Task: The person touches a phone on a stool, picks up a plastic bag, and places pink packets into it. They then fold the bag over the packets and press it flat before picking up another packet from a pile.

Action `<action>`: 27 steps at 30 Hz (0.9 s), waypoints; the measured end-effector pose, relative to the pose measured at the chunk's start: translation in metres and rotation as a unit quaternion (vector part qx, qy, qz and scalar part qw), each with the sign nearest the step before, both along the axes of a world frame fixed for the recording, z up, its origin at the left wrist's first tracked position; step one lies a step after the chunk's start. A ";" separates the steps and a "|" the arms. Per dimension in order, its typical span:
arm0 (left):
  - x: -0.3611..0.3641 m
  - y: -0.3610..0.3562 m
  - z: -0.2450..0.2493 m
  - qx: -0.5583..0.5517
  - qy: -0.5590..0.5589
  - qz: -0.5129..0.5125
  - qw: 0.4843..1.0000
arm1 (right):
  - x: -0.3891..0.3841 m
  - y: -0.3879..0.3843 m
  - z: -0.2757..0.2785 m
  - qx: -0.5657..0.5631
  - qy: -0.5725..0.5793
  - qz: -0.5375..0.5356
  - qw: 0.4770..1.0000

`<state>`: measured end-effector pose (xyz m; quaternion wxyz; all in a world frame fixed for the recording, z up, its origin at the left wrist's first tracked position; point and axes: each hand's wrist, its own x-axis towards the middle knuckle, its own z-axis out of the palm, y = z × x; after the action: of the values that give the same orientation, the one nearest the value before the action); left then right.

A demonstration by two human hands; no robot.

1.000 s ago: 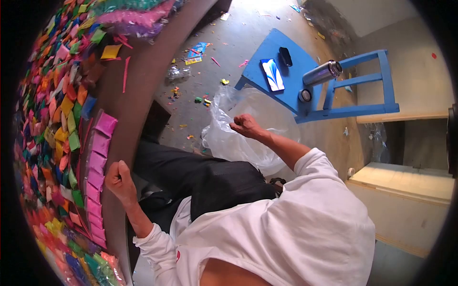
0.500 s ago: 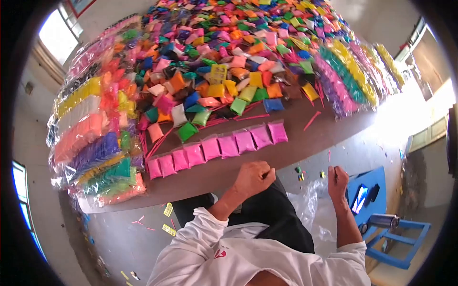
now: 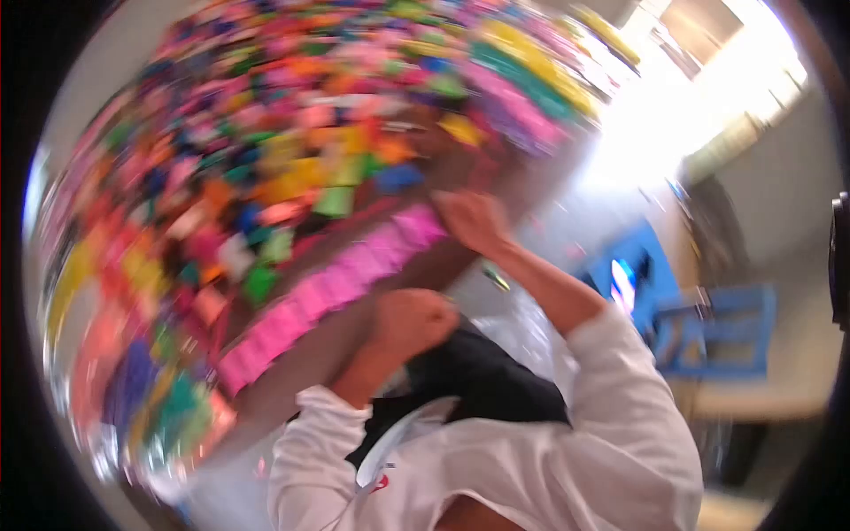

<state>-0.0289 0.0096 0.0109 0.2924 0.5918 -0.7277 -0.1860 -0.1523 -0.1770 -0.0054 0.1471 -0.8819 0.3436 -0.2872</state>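
From my feed, the long strip of bright pink, pillow-shaped plastic packets point(image 3: 332, 283) lies on the brown tabletop point(image 3: 297, 376), along the edge nearest the wearer. Its long axis runs on a slant: one end points to the lower left of my view, the other to the upper right, roughly in line with that table edge. The packets sit side by side in a single row.

I have the right hand point(image 3: 474, 221) at the upper-right end of the strip, palm down and reaching in over the table. Motion blurs it, so I cannot tell whether its fingers are spread, pressed together or pinching the end packet, nor whether they touch it. My left hand point(image 3: 412, 320) is on the near side of the strip, closer to its upper-right end than to its lower-left one. Its fingers are folded in together in a loose fist, and it looks apart from the packets.

Across the strip I see a broad heap of small multicoloured packets point(image 3: 266, 164), with a green packet point(image 3: 335, 202) and a blue packet point(image 3: 398, 178) at its near side. Clear-wrapped yellow, teal and pink rows point(image 3: 531, 84) lie beyond the right hand. Off to the right, a blue wooden chair point(image 3: 651, 252) carries a lit phone point(image 3: 622, 285); crumpled clear plastic point(image 3: 522, 332) shows below the right forearm.
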 end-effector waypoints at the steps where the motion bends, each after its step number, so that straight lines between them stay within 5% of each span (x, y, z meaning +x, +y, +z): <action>1: -0.007 0.000 -0.004 -0.030 -0.016 0.024 0.999 | -0.001 0.010 0.013 0.045 -0.004 -0.031 0.998; 5: -0.016 -0.008 -0.011 -0.154 -0.051 -0.024 0.987 | 0.000 0.007 0.006 -0.029 -0.080 -0.049 0.995; 27: -0.016 -0.021 -0.007 -0.088 -0.032 -0.074 0.993 | 0.004 0.009 0.003 -0.077 0.003 -0.045 0.996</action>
<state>-0.0451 -0.0117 0.0038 0.3050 0.5137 -0.7924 -0.1231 -0.1485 -0.1676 -0.0020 0.0647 -0.8752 0.3604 -0.3162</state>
